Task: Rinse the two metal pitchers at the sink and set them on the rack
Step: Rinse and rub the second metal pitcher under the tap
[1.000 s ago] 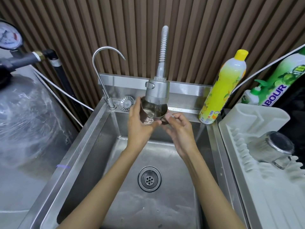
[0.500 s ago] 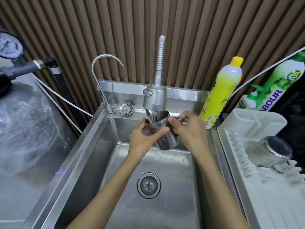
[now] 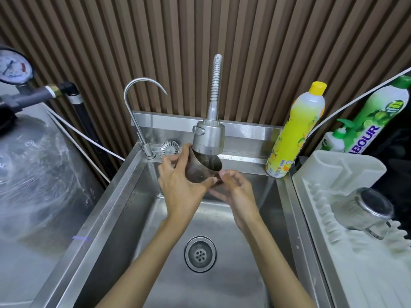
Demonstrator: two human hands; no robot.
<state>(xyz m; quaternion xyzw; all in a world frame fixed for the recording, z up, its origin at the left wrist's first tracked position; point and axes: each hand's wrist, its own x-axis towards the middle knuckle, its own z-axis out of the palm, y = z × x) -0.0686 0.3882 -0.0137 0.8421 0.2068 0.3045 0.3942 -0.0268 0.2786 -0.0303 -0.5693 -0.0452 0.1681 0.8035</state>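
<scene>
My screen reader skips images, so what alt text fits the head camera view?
The left hand and right hand hold a tilted metal pitcher close under the sprayer faucet over a steel sink. A second pitcher rests on the white drying rack at right; a yellow soap bottle stands at the sink's back corner.
</scene>
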